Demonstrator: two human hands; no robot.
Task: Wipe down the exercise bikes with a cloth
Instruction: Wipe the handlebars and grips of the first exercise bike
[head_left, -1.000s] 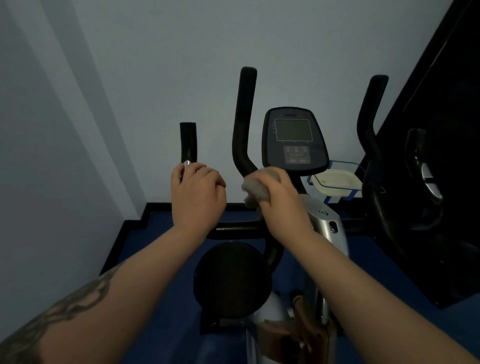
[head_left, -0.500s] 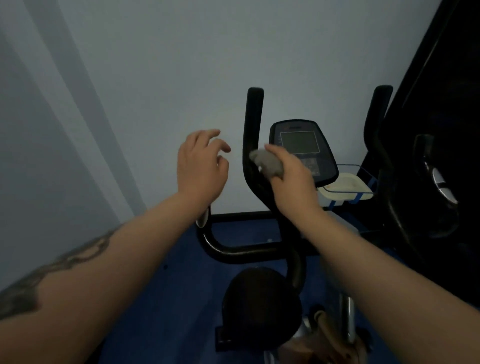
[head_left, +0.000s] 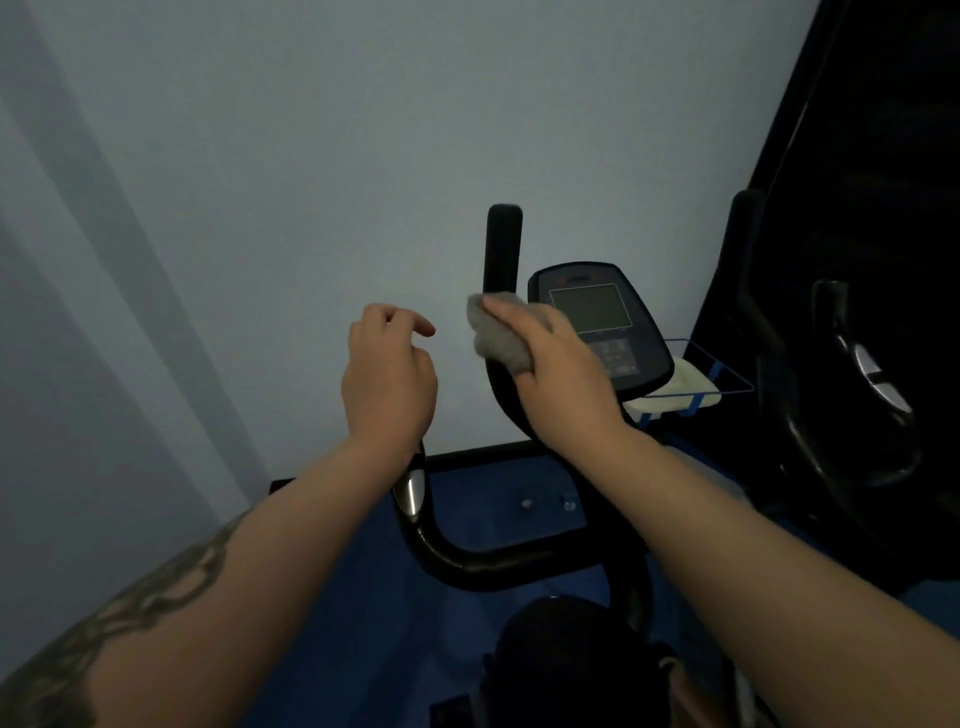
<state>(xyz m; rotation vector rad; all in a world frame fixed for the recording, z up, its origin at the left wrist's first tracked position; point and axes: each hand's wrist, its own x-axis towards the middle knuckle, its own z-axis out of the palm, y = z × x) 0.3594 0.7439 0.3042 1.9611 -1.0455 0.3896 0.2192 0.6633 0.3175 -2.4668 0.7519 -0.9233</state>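
A black exercise bike stands in front of me, its upright left handlebar post (head_left: 502, 244) rising beside the dark console (head_left: 597, 322). My right hand (head_left: 558, 374) grips a grey cloth (head_left: 493, 338) wrapped against that post, about halfway up. My left hand (head_left: 387, 382) hovers in the air left of the post, fingers loosely curled, holding nothing. Below it the lower curved handlebar (head_left: 467, 564) with a silver sensor patch (head_left: 410, 491) shows. The black seat (head_left: 561, 665) is at the bottom.
A pale wall fills the left and top. A blue wire holder with a white tray (head_left: 691, 387) hangs right of the console. Another dark machine (head_left: 857, 374) stands close on the right. Blue floor (head_left: 493, 499) lies beneath the bike.
My left hand let go of the short left grip and lifted free. My right hand moved the cloth from the handlebar's bend up the upright post. The view tilted upward.
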